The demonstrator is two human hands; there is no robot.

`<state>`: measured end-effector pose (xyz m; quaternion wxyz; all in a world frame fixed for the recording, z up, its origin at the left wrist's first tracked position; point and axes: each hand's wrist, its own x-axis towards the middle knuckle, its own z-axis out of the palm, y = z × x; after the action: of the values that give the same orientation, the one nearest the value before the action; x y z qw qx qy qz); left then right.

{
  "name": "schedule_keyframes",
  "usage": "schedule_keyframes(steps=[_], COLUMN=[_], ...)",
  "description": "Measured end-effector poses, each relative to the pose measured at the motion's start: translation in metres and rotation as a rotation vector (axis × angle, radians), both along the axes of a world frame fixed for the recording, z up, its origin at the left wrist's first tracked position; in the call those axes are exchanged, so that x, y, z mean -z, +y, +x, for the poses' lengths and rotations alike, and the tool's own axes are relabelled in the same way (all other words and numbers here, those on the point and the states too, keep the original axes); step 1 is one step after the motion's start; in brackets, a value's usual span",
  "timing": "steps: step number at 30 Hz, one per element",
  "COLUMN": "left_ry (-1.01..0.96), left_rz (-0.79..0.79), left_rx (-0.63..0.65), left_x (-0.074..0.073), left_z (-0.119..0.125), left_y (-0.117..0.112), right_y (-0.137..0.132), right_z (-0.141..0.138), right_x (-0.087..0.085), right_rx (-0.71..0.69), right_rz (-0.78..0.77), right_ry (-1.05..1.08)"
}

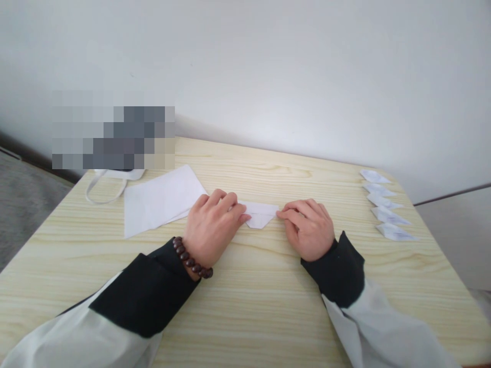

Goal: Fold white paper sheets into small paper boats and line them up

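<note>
- A plain white wall (307, 76) fills the back of the room, and a grey floor shows at the far left.
- A pale wood-grain surface (249, 306) stands against it and carries everything else.
- Two arms reach in from the near edge, in light sleeves with black cuffs (148, 291).
- A loose stack of white sheets (157, 202) lies flat at the left, just beside the left hand.
- Behind the sheets a white strap loop (103, 191) rests on the surface, running up into a blurred patch.
- The left hand (210, 227) lies knuckles up, its fingers curled close together and their tips pressing down on the left end of the small folded paper. The thumb is hidden, so I cannot tell whether it actually grips.
- The right hand (310, 230) has thumb and forefinger drawn together on the paper's right corner, with the other fingers tucked in.
- A row of five folded pieces (387, 212) sits along the right edge, well apart from the hands.
- The small folded paper (261, 214) lies flat at mid-surface between the two hands, with its point facing the near edge.
- A bracelet of dark brown beads (192, 259) circles the left wrist.
</note>
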<state>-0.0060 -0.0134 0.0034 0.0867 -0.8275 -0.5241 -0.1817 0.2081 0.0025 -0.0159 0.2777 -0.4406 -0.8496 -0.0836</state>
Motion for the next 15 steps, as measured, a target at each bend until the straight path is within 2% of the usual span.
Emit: schedule_keyframes(steps=[5, 9, 11, 15], left_ry=[-0.062, -0.128, -0.129, -0.117], left_rz=[-0.089, -0.085, -0.079, -0.067], left_rx=[0.020, 0.010, -0.009, 0.030], left_x=[0.005, 0.008, 0.009, 0.009], left_z=[-0.001, -0.002, -0.002, -0.002], left_y=[0.006, 0.009, 0.009, 0.007], right_y=[0.008, 0.015, 0.016, 0.016], right_z=[-0.011, -0.017, -0.018, -0.016], right_x=[0.003, 0.004, 0.004, 0.005], right_rx=[0.006, -0.055, -0.080, -0.122], right_rz=[-0.144, -0.228, -0.254, -0.270], right_ry=[0.138, 0.165, 0.193, 0.223])
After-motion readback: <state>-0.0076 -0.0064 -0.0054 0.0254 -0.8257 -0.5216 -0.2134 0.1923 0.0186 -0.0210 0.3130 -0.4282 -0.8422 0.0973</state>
